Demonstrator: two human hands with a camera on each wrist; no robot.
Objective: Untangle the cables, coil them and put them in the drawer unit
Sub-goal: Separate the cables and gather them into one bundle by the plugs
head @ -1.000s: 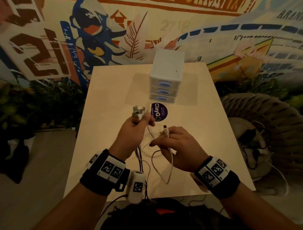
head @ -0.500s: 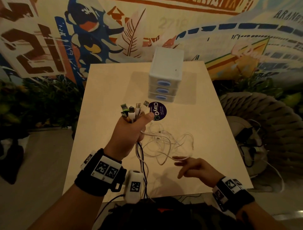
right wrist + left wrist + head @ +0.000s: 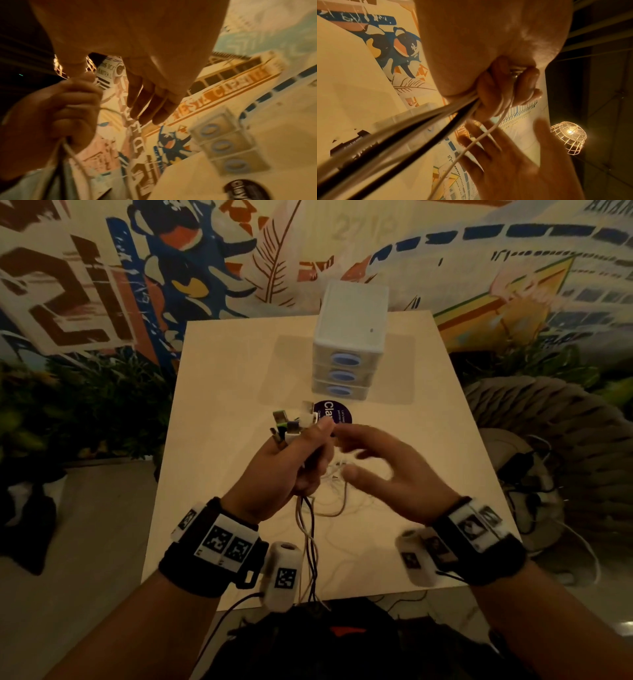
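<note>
My left hand (image 3: 294,460) grips a bundle of white and black cables (image 3: 310,542) in a fist above the table; several plug ends (image 3: 291,422) stick up out of it. The cables hang from the fist toward the table's near edge, seen close in the left wrist view as cables (image 3: 406,132). Loose white loops (image 3: 337,501) lie on the table under the hands. My right hand (image 3: 383,463), blurred, hovers just right of the fist with fingers (image 3: 149,108) straight and empty. The white three-drawer unit (image 3: 349,350) stands at the back, all drawers closed.
The pale square table (image 3: 222,392) carries a dark round sticker (image 3: 337,412) in front of the drawer unit. A woven rope seat (image 3: 548,433) with more cables on it stands at the right. Plants (image 3: 85,405) and a painted wall are behind.
My right hand let go of a white cable end, dropped toward the near right edge, then came back up beside the left fist. The left hand now holds more plug ends.
</note>
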